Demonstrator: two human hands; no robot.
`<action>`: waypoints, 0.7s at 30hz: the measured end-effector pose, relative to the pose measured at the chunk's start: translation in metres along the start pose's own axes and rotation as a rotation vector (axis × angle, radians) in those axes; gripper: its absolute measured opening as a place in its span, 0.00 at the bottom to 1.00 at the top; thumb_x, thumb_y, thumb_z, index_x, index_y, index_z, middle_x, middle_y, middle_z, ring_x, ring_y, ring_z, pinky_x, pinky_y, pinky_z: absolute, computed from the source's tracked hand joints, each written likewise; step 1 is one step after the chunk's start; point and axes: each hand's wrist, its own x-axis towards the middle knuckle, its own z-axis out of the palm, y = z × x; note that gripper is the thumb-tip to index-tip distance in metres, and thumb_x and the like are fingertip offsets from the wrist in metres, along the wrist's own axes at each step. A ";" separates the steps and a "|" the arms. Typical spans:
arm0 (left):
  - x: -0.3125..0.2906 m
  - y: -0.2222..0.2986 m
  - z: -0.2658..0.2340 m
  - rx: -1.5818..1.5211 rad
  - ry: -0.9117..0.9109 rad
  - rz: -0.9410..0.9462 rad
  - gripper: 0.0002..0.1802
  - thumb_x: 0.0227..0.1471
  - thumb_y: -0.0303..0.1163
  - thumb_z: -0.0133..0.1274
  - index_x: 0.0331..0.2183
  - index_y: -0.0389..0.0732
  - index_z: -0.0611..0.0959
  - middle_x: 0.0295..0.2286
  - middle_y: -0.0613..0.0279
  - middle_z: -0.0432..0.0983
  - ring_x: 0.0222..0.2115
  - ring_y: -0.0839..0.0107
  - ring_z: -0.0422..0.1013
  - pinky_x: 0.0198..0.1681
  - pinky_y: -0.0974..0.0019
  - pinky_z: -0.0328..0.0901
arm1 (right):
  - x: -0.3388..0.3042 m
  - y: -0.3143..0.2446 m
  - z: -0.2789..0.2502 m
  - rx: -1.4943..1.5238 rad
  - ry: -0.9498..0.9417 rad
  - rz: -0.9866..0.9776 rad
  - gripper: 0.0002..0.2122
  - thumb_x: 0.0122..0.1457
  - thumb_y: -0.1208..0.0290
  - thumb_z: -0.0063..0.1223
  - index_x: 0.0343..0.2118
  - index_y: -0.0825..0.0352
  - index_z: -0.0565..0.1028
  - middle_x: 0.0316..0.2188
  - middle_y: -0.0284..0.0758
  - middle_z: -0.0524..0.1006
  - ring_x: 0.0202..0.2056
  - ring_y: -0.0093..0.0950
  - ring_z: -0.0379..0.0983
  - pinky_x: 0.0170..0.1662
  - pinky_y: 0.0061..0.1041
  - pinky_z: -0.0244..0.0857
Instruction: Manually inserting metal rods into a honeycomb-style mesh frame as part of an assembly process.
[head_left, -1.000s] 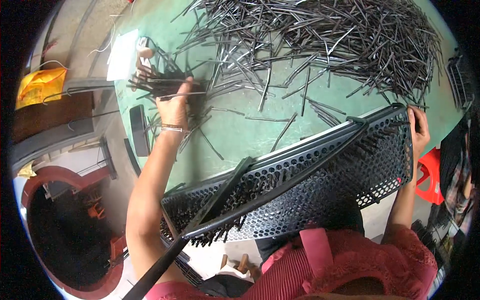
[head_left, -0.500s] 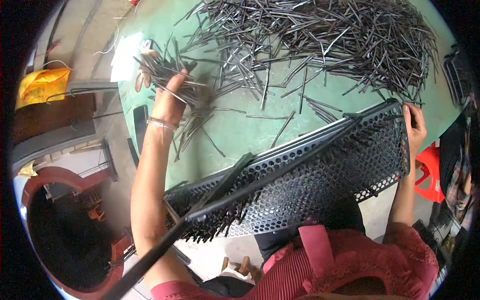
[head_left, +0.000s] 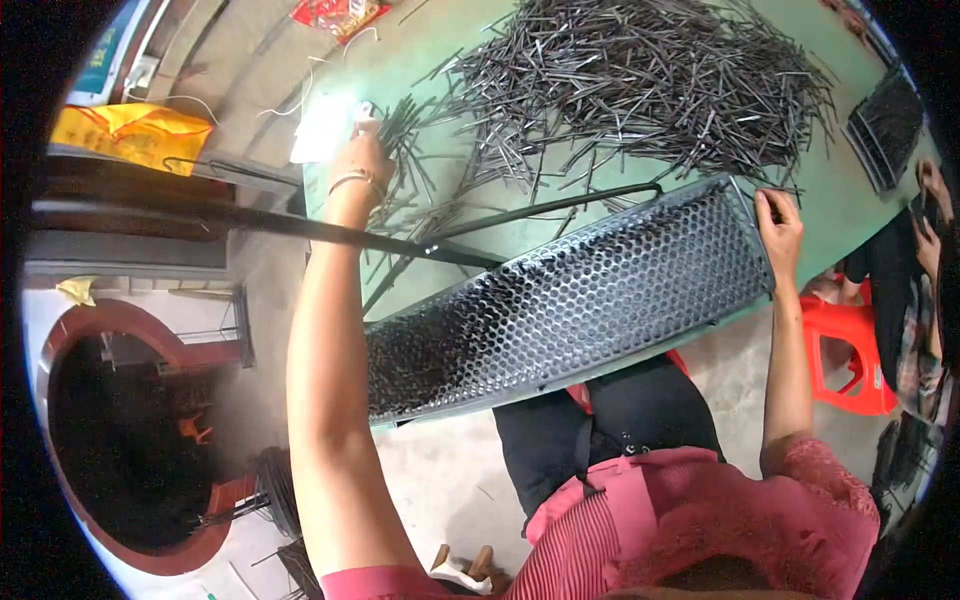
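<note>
My right hand (head_left: 780, 228) grips the right end of a long black honeycomb tray (head_left: 600, 300), which lies slanted across the near table edge above my lap. Its left part looks darker and more densely filled than its right. My left hand (head_left: 362, 158) is beyond the tray, at the far left of the table. Thin black sticks (head_left: 405, 125) fan out right beside it; its fingers are mostly hidden, so whether it holds any cannot be made out. A dark metal bar (head_left: 270, 220) crosses over my left forearm, joined to a thinner rod (head_left: 560, 205).
A large heap of black sticks (head_left: 650, 90) covers the back of the green table (head_left: 840, 215). White paper (head_left: 318, 130) lies near my left hand. A second black tray (head_left: 885, 130) stands at the right edge, near another person's hand (head_left: 928, 240). A red stool (head_left: 850, 350) is below.
My left hand, earlier around a bunch of sticks, has moved left toward the paper. The metal bar has swung up off the tray. My right hand stays on the tray's end.
</note>
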 end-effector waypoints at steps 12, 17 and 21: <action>-0.091 -0.069 -0.049 -1.171 0.034 -0.211 0.14 0.43 0.42 0.56 0.24 0.39 0.81 0.19 0.69 0.72 0.17 0.77 0.66 0.19 0.71 0.58 | 0.003 -0.006 0.002 0.088 0.033 -0.036 0.07 0.55 0.72 0.52 0.31 0.72 0.76 0.25 0.33 0.73 0.24 0.21 0.67 0.29 0.20 0.62; -0.191 -0.062 -0.063 -1.607 0.057 -0.220 0.12 0.46 0.35 0.57 0.31 0.38 0.78 0.24 0.64 0.75 0.24 0.74 0.72 0.26 0.71 0.66 | 0.000 -0.012 -0.005 0.145 0.147 -0.002 0.08 0.55 0.71 0.53 0.33 0.71 0.76 0.26 0.32 0.74 0.24 0.20 0.67 0.28 0.18 0.62; -0.275 -0.024 -0.060 -1.842 0.065 -0.198 0.12 0.47 0.33 0.54 0.35 0.38 0.76 0.26 0.64 0.72 0.23 0.73 0.68 0.27 0.70 0.65 | -0.025 -0.044 -0.019 0.234 0.209 -0.097 0.10 0.54 0.74 0.55 0.39 0.70 0.75 0.32 0.31 0.76 0.28 0.18 0.70 0.31 0.17 0.64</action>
